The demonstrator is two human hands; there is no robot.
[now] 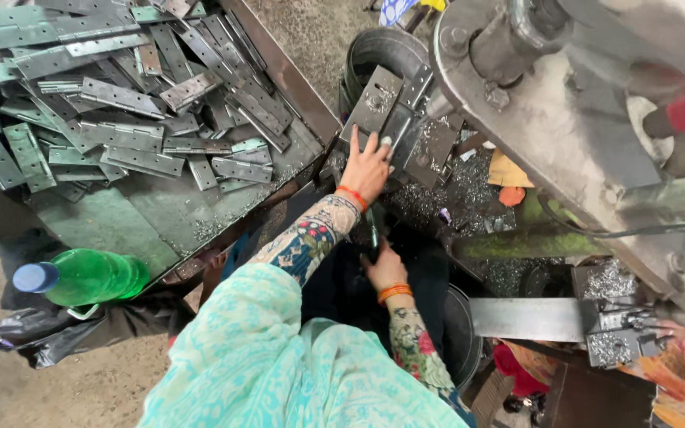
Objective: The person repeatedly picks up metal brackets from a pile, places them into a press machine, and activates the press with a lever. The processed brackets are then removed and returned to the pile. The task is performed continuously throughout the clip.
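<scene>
The person sits at a metal press machine (564,119), seen from above. The left hand (366,168) reaches forward with its fingers spread apart and lies flat against the edge of the dark metal block (406,127) under the machine head, touching it but gripping nothing. An orange bangle (352,196) circles that wrist, and the patterned sleeve (307,238) runs back toward the turquoise scarf (279,364) at the bottom of the view.

The right hand (384,269) sits lower, just in front of the body, closed around a thin dark strip (373,230) that stands nearly upright between the two hands. What the strip is cannot be told, since shadow hides most of it. This wrist also carries orange bangles (394,293).

To the left, a shallow metal tray (120,222) holds a loose heap of flat grey hinges (120,95), piled toward its far side, while the near part of the tray floor is bare. A green plastic bottle (81,277) with a blue cap lies on its side just beside the tray's near edge, resting on a black plastic bag (41,337). Shiny metal shavings (469,190) are scattered on the machine bed to the right of the left hand. A flat steel bar (529,319) juts out on the lower right.
</scene>
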